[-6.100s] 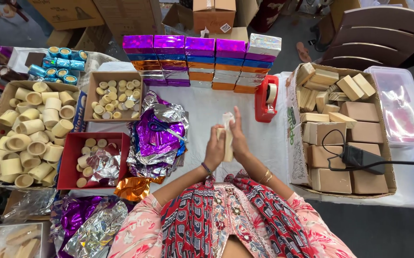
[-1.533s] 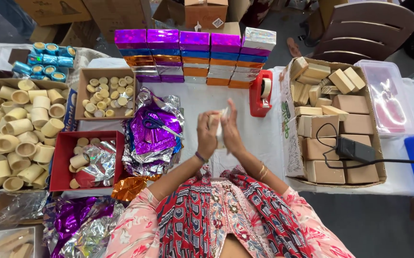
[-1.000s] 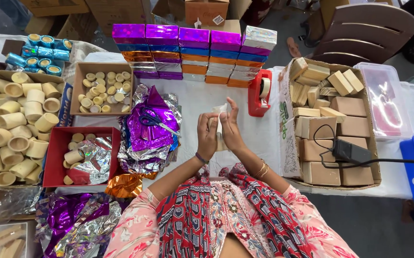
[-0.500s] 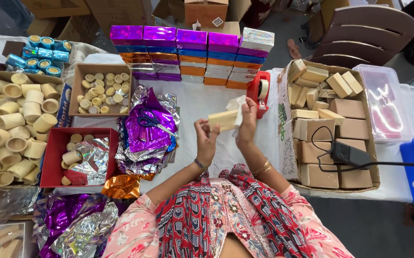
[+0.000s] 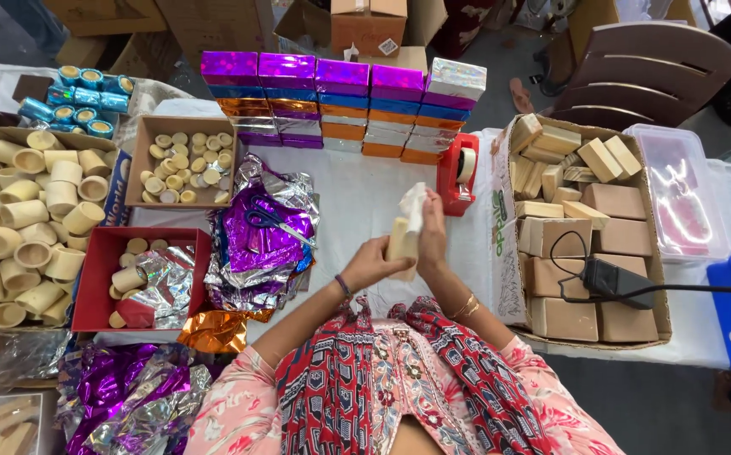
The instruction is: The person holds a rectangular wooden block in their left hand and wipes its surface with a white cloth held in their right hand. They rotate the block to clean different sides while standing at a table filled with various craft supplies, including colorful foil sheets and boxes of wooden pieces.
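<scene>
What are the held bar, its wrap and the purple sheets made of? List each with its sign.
Bar: seemingly soap or wax; matte, cream, solid block.
Wrap: thin clear-white film or paper, probably; crumpled, pale, in the right hand.
Purple sheets: metallic foil; mirror shine, sharp creases.

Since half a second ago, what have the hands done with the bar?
The bar has come down from chest-high near the tape dispenser and turned from lying sideways to upright. The left hand now grips it from below; the right hand keeps pressing clear wrap over its top. Scissors, foil and boxes are unchanged.
</scene>
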